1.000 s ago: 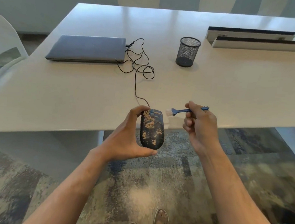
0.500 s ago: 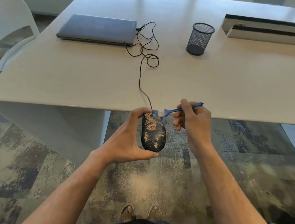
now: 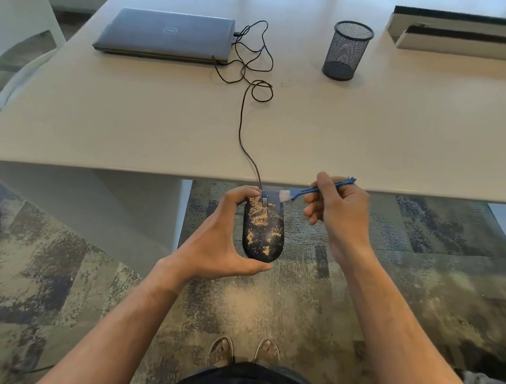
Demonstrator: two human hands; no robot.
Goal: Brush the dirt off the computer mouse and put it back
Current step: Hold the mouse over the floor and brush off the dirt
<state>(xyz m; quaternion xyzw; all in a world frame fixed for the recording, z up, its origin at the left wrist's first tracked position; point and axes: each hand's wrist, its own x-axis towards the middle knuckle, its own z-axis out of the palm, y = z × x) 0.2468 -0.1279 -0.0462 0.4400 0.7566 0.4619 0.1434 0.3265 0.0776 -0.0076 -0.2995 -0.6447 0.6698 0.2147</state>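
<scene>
A dark wired computer mouse (image 3: pixel 263 227) speckled with tan dirt is held in the air just below the table's front edge, over the carpet. My left hand (image 3: pixel 220 240) grips it from the left side, thumb under its rear and fingers curled over its front. My right hand (image 3: pixel 336 209) pinches a small blue brush (image 3: pixel 312 191) by the handle. The white bristles touch the mouse's front right corner. The mouse's black cable (image 3: pixel 245 124) runs up over the table.
On the pale table (image 3: pixel 130 121) lie a closed grey laptop (image 3: pixel 167 35) at the back left, a black mesh pen cup (image 3: pixel 346 50) and long white boxes (image 3: pixel 470 36) at the back right. A white chair (image 3: pixel 13 30) stands left. Patterned carpet and my sandalled feet are below.
The brush has moved left from beside the mouse until its bristles touch the mouse's front. The front right of the mouse shows less dirt. The camera tilted down and closer.
</scene>
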